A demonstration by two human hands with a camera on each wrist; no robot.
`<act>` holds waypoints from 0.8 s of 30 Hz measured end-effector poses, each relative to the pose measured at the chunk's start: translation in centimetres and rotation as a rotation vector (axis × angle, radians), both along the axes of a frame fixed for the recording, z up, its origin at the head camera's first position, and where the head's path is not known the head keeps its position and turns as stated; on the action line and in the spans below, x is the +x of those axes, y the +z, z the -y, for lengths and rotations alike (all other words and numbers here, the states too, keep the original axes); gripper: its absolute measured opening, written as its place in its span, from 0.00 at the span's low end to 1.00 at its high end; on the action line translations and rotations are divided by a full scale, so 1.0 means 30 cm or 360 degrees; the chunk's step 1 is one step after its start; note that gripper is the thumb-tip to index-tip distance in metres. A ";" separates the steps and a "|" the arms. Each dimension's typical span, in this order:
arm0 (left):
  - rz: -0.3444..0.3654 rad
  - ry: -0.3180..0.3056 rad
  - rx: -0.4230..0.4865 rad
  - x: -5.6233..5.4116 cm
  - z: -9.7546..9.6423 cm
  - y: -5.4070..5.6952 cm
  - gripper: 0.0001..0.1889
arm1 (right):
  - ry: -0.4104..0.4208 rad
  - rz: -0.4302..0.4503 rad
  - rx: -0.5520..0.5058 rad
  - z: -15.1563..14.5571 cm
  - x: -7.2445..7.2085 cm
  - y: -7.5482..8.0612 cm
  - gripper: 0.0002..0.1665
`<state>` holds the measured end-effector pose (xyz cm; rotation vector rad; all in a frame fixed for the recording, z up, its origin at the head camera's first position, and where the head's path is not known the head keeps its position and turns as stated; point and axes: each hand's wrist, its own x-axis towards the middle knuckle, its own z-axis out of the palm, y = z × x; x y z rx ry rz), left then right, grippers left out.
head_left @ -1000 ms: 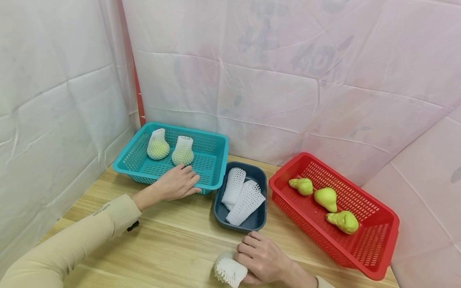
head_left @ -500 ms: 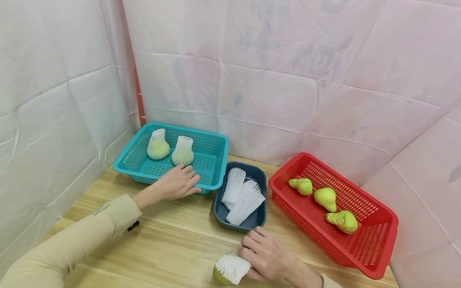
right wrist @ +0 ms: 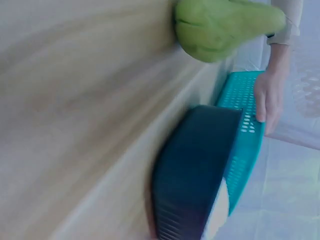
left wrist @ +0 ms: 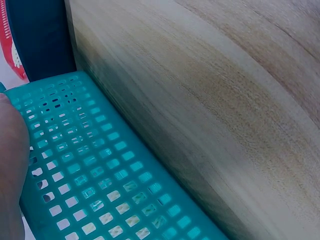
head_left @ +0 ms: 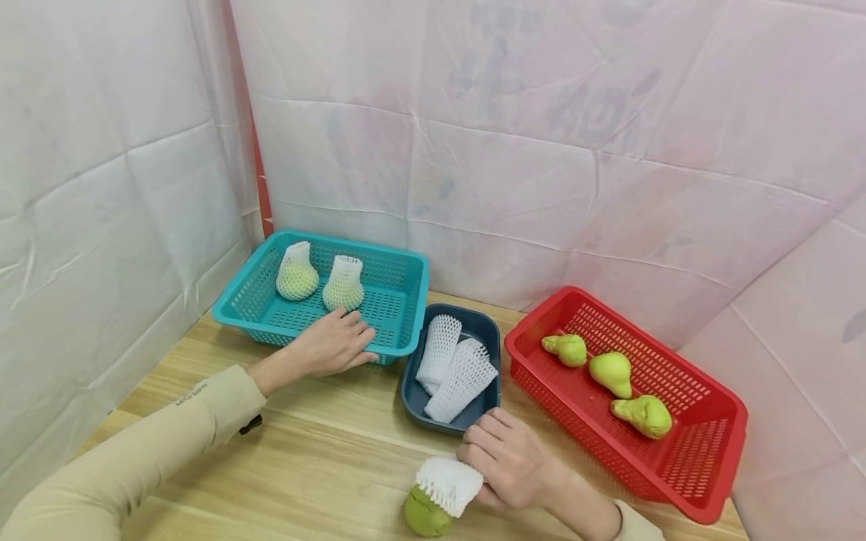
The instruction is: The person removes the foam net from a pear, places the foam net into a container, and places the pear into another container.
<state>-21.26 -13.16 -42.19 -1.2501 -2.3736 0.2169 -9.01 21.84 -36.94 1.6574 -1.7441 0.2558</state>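
My right hand [head_left: 507, 462] pinches a white foam fruit net [head_left: 449, 485], bunched up above a green pear [head_left: 426, 513] standing on the table. The right wrist view shows that pear [right wrist: 220, 25] bare, stem end up. My left hand [head_left: 331, 344] holds the near rim of a teal basket [head_left: 406, 323], fingers over the edge and the thumb [left wrist: 10, 165] along the outer wall. Inside that basket stand two netted pears [head_left: 298, 274], their nets drawn up into tall necks.
Between the hands, a dark blue tray [head_left: 414, 417] holds two foam nets [head_left: 462, 379]. A red basket [head_left: 697, 488] with three bare pears [head_left: 612, 374] stands at the right. Pale cloth [head_left: 473, 150] hangs behind the wooden table [head_left: 304, 458].
My right hand has lifted the foam net up and away from the pear, shifting slightly right and farther back, so the green skin now shows. My left hand has stayed on the basket rim.
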 end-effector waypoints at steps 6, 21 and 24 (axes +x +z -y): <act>0.0005 0.0004 -0.0006 -0.003 -0.002 0.000 0.22 | -0.0076 -0.0003 -0.0012 -0.015 -0.023 0.037 0.19; 0.0007 0.0015 -0.0011 0.003 -0.001 0.002 0.22 | -0.0393 -0.0173 0.0319 -0.065 -0.144 0.072 0.17; 0.0018 0.0024 -0.0019 0.002 -0.002 0.000 0.22 | -0.0435 -0.0196 0.0400 -0.071 -0.166 0.065 0.18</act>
